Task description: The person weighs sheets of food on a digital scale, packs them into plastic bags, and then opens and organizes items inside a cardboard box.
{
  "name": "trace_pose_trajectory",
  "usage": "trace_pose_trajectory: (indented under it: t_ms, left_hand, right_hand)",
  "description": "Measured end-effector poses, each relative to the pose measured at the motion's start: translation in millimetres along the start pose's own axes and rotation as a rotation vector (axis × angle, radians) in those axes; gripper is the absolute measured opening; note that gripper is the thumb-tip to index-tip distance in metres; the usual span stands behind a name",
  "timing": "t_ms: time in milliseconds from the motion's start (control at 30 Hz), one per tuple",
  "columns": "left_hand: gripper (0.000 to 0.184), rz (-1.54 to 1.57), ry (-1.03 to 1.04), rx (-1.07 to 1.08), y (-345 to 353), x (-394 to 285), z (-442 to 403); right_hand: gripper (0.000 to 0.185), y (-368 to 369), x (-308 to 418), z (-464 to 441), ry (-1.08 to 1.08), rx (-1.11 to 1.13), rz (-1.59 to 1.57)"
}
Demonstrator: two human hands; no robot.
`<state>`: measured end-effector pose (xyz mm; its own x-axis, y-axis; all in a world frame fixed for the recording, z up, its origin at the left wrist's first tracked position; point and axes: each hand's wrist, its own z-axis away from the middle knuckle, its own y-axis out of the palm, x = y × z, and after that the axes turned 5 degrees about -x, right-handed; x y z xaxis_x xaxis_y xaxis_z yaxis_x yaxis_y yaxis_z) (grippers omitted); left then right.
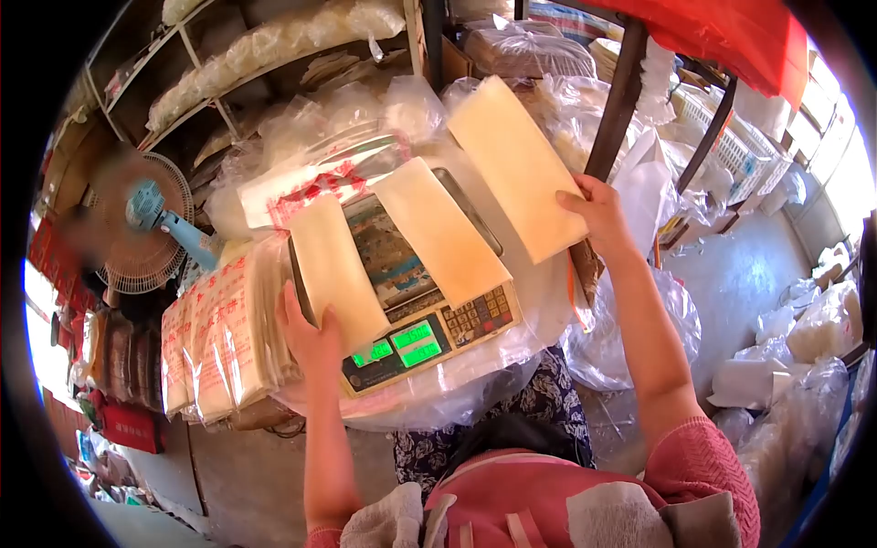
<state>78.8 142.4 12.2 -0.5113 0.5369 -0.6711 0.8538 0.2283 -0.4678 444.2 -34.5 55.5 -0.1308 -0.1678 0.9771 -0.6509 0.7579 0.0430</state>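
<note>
My right hand grips the lower right edge of a pale yellow rectangular stack, held to the right of a digital scale. My left hand has its thumb and fingers around the lower end of a narrower pale stack on the scale's left side. Between them, another pale stack lies slanted across the scale's metal tray. Green digits glow on the scale's display, partly beside my left hand. What lies under the stacks is hidden.
Clear packets with red print stand left of the scale. A fan is farther left. Filled shelves run behind. A dark post rises at the right, near plastic bags and white crates.
</note>
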Motion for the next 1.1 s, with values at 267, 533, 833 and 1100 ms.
trace_pose_trajectory:
  t_ms: [267, 533, 833, 1100]
  left_hand:
    - [0.050, 1.480, -0.638, 0.546, 27, -88, 37]
    - [0.058, 1.876, -0.714, 0.353, -6, -60, 35]
    - [0.034, 1.261, -0.633, 0.230, -45, -37, -17]
    - [0.042, 0.860, -0.456, 0.292, 14, 11, -74]
  right_hand:
    - [0.031, 102, 2, 86, 0.554, 0.390, -0.590]
    - [0.035, 113, 19, 75, 0.281, 0.365, -0.397]
    - [0.031, 97, -49, 16, 0.267, 0.367, -0.138]
    - [0.032, 104, -40, 30, 0.256, 0.292, -0.163]
